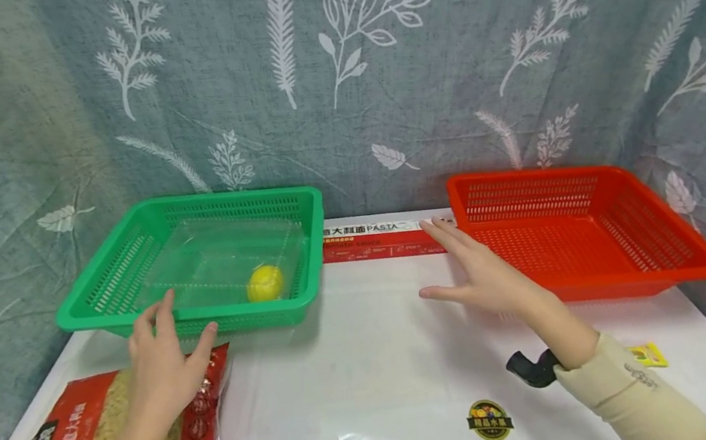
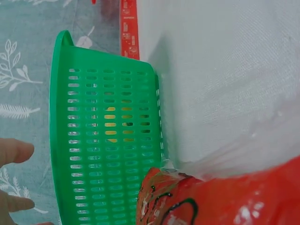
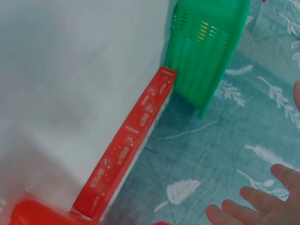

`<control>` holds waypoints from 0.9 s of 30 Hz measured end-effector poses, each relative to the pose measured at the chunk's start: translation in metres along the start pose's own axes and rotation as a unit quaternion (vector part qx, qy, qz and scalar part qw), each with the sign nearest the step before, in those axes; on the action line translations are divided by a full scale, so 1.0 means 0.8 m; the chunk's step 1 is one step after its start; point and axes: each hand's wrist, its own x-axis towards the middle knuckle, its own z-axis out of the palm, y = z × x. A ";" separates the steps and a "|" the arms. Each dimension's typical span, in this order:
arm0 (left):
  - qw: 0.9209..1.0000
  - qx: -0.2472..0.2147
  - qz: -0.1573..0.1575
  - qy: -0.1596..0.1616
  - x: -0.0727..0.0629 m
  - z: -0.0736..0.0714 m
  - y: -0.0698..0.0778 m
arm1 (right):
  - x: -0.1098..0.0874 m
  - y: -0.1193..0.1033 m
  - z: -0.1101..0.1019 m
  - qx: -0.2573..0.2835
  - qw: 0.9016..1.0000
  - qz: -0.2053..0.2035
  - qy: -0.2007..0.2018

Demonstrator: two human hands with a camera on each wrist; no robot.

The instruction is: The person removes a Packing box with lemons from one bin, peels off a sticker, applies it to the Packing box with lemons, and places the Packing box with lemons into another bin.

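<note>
Holds nothing in spread left hand (image 1: 165, 366) or right hand (image 1: 486, 276); shows yellow ball (image 1: 264, 283) from above in head view, through slotted green basket (image 2: 119, 160) in left wrist view

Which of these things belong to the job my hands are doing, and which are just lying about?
Likely part of the job:
- green basket, at the left hand
- clear plastic container and yellow ball in that basket
- red basket, beside the right hand

Probably just lying about:
- red pasta bag
- pasta box
- fruit stickers
- small yellow packet
</note>
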 end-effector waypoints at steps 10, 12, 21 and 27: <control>0.997 -0.039 -0.065 0.034 -0.003 0.001 0.000 | 0.022 -0.012 0.011 0.004 1.000 -0.022 0.003; 0.995 -0.051 -0.071 0.040 -0.001 0.002 0.000 | 0.027 -0.016 0.012 0.004 1.000 -0.025 0.005; 0.988 -0.103 -0.112 -0.023 0.000 -0.003 -0.004 | 0.048 -0.033 0.025 0.009 0.998 -0.060 0.006; 0.961 -0.197 -0.166 -0.101 0.005 0.003 -0.025 | 0.057 -0.040 0.038 0.023 0.997 -0.071 0.011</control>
